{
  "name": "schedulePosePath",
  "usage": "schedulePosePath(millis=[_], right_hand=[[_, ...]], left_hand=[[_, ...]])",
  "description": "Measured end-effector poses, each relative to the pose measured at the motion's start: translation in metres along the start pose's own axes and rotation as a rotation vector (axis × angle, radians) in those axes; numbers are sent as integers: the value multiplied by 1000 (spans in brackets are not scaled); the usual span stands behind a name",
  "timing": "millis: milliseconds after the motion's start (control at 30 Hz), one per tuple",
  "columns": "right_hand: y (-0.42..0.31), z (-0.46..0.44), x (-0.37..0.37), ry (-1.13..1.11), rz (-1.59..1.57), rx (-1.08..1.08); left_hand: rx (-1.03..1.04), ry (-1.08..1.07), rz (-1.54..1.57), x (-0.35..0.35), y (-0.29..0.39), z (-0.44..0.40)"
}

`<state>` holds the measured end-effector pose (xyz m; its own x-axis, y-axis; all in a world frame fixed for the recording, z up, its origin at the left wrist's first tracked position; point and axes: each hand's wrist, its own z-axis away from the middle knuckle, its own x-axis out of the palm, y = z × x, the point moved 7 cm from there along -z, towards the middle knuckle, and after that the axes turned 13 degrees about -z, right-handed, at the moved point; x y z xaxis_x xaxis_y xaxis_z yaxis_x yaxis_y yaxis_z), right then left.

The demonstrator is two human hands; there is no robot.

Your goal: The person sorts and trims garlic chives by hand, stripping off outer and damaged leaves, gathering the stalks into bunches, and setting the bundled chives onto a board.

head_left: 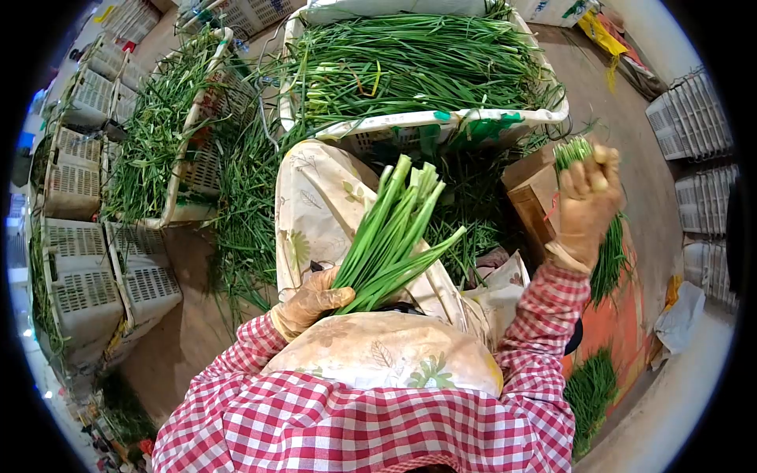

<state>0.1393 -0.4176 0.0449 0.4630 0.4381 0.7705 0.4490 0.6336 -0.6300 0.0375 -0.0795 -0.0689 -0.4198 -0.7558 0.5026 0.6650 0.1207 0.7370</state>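
In my gloved left hand [314, 299] is a loose bunch of garlic chives [392, 236], its pale cut stem ends pointing up and away from me. The fingers and thumb wrap round its lower part, just above my lap. My gloved right hand [586, 206] is raised to the right with its fingers curled in. What it grips, if anything, I cannot make out. Right behind it, partly hidden, lies another bundle of chives [607, 256] by a cardboard box [528, 193]. A patterned cloth apron [378, 347] covers my lap and knees.
A large white crate [426, 118] heaped with chives stands in front of me. To the left is another crate [177, 189] with loose greens. Stacked crates [87, 276] line the left, more crates [690, 118] the right. Chives [591, 394] lie on the floor at lower right.
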Motion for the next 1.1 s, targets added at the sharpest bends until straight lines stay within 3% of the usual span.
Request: schedulePosePath(millis=[67,100,200,300,367,400,467,500,533,567,600,633,667,733,800,833,867,933,1000,1067,1100], right_hand=[[-22,24,26,-467,946,-437],[-20,34,25,-460,944,-439],[54,86,30,-829,1270,183],[91,97,6,-887,1523,67],[106,101,-6,-794,998,370],[99,99,-2,-798,993,374],[94,108,-7,-781,870,905],[89,111,-4,-728,558,883],[83,111,-9,-728,563,881],[73,102,-17,-446,167,922],[62,91,-15,-425,-72,860],[49,81,-15,-419,-321,808],[30,70,-6,-680,-415,670],[28,56,-24,-664,-443,664],[43,39,-59,-503,818,378],[61,39,-71,-542,1282,265],[71,43,-96,-550,1930,358],[104,77,-102,-760,1584,591],[139,110,-92,-839,844,729],[155,132,-51,-531,182,877],[164,129,-49,-436,-34,936]], left_hand=[[8,44,-15,-5,0,-1],[6,61,-28,-6,0,-1],[14,119,-89,0,9,-4],[41,80,-165,8,11,-4],[37,79,-132,5,7,-5],[30,70,-100,4,5,-4],[22,51,-72,5,5,-5],[18,68,-77,5,4,-5],[14,85,-81,5,4,-6],[16,83,-78,6,6,-6],[5,91,-102,7,9,-6],[-6,102,-125,8,10,-5],[-6,103,-123,8,9,-5],[0,152,-117,5,11,-6],[14,189,-160,3,10,-6],[34,242,-180,-1,10,-8],[58,297,-199,-4,11,-10],[74,299,-182,0,17,-14],[141,311,-193,1,16,-21],[190,348,-345,-1,14,-29],[243,375,-740,6,25,-31]])
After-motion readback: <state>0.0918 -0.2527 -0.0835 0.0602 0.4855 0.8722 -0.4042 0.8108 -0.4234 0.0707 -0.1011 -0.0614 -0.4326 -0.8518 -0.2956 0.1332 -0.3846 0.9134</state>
